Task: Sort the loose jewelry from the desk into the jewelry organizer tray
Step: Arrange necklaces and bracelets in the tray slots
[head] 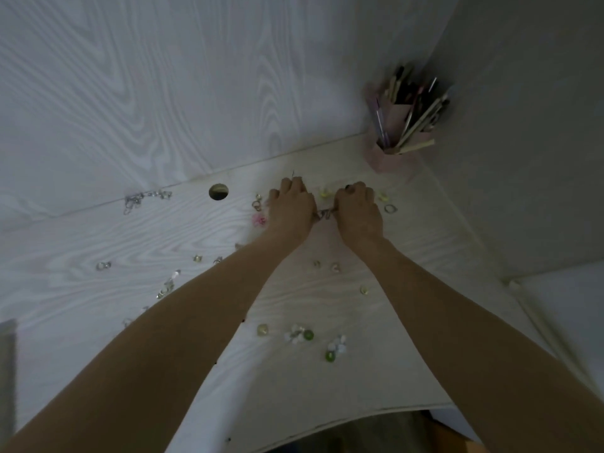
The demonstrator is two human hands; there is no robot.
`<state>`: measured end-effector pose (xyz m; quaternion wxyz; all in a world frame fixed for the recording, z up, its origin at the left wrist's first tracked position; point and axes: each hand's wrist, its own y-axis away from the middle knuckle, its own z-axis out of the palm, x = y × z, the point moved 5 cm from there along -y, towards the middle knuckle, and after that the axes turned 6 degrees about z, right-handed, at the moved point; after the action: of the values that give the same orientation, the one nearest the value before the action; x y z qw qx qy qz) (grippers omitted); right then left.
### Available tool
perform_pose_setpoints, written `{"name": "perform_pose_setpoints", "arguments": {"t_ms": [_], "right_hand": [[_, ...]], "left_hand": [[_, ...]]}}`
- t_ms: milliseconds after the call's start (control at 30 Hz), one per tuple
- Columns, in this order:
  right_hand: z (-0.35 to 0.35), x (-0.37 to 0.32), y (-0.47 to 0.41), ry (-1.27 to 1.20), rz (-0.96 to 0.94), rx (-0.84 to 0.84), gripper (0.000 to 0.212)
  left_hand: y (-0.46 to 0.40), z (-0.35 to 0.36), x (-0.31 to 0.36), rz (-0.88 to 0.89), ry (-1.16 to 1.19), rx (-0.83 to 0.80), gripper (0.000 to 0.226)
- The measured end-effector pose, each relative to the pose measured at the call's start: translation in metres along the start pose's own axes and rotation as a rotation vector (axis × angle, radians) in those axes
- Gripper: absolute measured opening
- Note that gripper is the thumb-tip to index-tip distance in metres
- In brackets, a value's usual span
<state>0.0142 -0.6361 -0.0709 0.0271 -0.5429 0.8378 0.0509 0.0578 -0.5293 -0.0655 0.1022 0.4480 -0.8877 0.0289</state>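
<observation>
Pale wood-grain tabletop, far edge: we record our left hand and right hand side by side, fingers curled, a small metallic chain piece stretched between them and pinched at either end. Loose jewelry lies around both hands: a ring cluster and pink flower piece just left of the left hand, a ring just right of the right hand, a silver chain well off to the left, green-and-white flower pieces nearer us between the forearms. Containers: one pink holder at the far right corner, crammed with pens and brushes. We see no organizer tray in view.
</observation>
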Motion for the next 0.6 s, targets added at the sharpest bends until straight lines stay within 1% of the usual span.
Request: {"name": "perform_pose_setpoints", "arguments": {"t_ms": [33,100,133,167,200,233,267,300,333,367,400,433,467,600], "right_hand": [[-0.001,-0.002,-0.003,0.032,-0.029,0.029,0.020],[-0.005,-0.002,-0.006,0.049,-0.062,0.044,0.027],[-0.001,-0.002,-0.009,0.050,-0.085,0.052,0.029],[0.001,-0.002,-0.008,0.031,-0.100,-0.008,0.028],[0.004,-0.001,-0.010,-0.001,-0.127,0.004,0.027],[0.006,0.002,-0.009,-0.053,-0.145,-0.042,0.026],[0.006,0.005,-0.010,-0.165,-0.152,-0.070,0.022],[0.002,0.007,-0.008,-0.334,-0.131,-0.091,0.014],[-0.005,0.009,-0.004,-0.546,-0.062,-0.113,0.007],[-0.009,0.009,0.001,-0.765,0.022,-0.165,0.011],[-0.014,0.007,0.005,-0.958,0.064,-0.216,0.018],[-0.020,0.005,0.008,-1.075,0.068,-0.261,0.023],[-0.028,0.002,0.012,-1.120,0.047,-0.290,0.025],[-0.062,-0.015,0.023,-1.115,-0.057,-0.362,0.024]], "left_hand": [[-0.004,0.001,0.001,0.016,-0.016,-0.012,0.027],[-0.007,0.002,0.002,0.040,-0.042,-0.043,0.027],[-0.008,0.002,0.000,0.030,-0.019,-0.052,0.027],[-0.007,-0.001,-0.003,0.007,0.049,-0.040,0.027],[-0.007,-0.006,-0.006,-0.024,0.168,-0.002,0.024],[-0.004,-0.011,-0.010,-0.065,0.337,0.039,0.020],[-0.002,-0.018,-0.013,-0.112,0.536,0.081,0.014],[0.003,-0.025,-0.016,-0.169,0.735,0.112,0.007],[0.007,-0.033,-0.018,-0.218,0.919,0.141,0.004],[0.011,-0.042,-0.019,-0.252,1.079,0.165,0.011],[0.016,-0.050,-0.020,-0.266,1.231,0.184,0.016],[0.020,-0.059,-0.022,-0.275,1.350,0.204,0.018],[0.025,-0.070,-0.024,-0.286,1.422,0.228,0.019],[0.047,-0.103,-0.036,-0.389,1.566,0.297,0.015]]}}
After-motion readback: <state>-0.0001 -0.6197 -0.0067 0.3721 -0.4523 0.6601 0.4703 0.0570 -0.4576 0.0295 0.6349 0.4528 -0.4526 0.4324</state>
